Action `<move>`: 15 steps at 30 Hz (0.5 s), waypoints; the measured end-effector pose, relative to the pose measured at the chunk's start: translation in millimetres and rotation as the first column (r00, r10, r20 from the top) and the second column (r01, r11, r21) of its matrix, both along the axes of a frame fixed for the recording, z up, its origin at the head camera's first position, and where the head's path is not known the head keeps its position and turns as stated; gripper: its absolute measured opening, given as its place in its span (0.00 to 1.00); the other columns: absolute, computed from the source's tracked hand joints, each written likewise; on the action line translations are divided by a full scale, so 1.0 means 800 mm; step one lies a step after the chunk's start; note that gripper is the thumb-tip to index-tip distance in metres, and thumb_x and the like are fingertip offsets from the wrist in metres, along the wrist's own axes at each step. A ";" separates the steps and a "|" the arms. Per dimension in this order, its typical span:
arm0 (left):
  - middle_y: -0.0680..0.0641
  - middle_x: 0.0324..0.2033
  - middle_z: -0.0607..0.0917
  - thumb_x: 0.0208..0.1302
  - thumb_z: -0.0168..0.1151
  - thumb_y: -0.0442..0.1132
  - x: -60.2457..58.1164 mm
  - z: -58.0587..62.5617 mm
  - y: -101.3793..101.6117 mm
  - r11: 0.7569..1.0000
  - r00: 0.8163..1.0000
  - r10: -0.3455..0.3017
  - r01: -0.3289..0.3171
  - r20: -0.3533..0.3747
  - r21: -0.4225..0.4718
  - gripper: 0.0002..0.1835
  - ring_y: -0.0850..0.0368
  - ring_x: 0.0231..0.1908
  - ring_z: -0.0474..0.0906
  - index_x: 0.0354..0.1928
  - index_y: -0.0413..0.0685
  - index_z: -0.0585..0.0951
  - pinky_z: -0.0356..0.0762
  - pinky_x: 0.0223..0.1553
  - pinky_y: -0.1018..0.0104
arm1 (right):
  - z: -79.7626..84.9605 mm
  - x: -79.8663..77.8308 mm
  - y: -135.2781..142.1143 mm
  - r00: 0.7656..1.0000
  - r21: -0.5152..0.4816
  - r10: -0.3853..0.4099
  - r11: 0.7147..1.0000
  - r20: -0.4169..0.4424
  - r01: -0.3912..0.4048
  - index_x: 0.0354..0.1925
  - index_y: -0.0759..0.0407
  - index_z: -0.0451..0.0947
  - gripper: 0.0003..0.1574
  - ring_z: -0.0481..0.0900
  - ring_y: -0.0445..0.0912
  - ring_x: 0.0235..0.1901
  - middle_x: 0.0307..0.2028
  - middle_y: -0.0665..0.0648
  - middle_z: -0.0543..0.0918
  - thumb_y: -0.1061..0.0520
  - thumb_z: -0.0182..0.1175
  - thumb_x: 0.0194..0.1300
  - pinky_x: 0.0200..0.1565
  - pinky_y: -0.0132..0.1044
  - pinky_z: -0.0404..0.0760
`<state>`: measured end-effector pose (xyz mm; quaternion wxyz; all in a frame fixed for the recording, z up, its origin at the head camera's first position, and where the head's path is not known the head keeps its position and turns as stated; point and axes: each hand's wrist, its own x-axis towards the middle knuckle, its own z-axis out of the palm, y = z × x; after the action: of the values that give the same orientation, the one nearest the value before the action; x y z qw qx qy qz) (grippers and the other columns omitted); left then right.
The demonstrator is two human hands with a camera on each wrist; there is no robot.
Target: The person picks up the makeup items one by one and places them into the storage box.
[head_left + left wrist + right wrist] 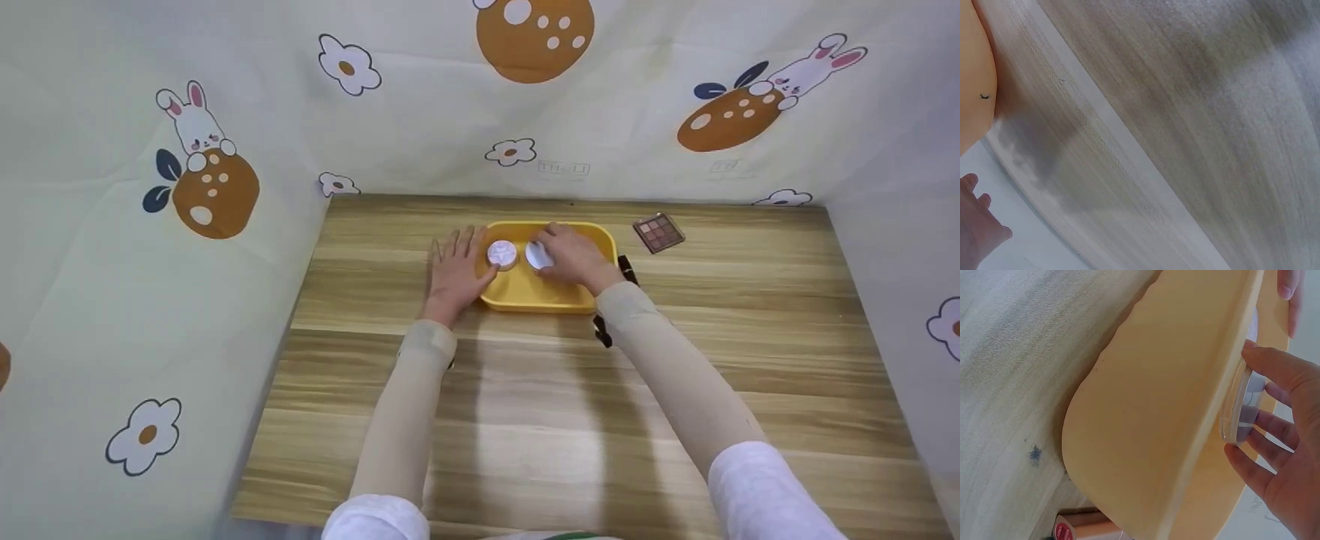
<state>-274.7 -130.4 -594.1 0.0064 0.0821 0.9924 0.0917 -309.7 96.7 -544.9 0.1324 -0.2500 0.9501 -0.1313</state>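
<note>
A yellow tray stands near the back of the table. Inside its right half, my right hand holds a round white compact by the edge. The right wrist view shows the clear rim of this compact between the thumb and curled fingers. My left hand lies spread at the tray's left end, fingers straight, thumb tip close to a second round white container with a patterned top. In the left wrist view, only part of the left hand shows, at the lower left edge.
To the right of the tray lies an eyeshadow palette with several brown and pink pans. A peach tube with a red end label lies by the tray in the right wrist view. A patterned wall covering rises behind the wooden table.
</note>
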 end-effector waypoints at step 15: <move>0.53 0.74 0.49 0.64 0.38 0.69 0.000 0.002 0.000 0.999 1.000 0.005 -0.004 0.031 -0.032 0.41 0.49 0.72 0.45 0.74 0.65 0.43 0.40 0.68 0.39 | -0.013 -0.003 -0.007 0.999 0.016 0.033 0.999 -0.025 -0.032 0.59 0.52 0.71 0.33 0.66 0.54 0.59 0.59 0.58 0.70 0.49 0.66 0.56 0.59 0.50 0.69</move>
<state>-275.1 -130.3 -592.8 0.0229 0.0782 0.9937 0.0770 -311.8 90.8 -555.0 0.1247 -0.2660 0.9485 -0.1185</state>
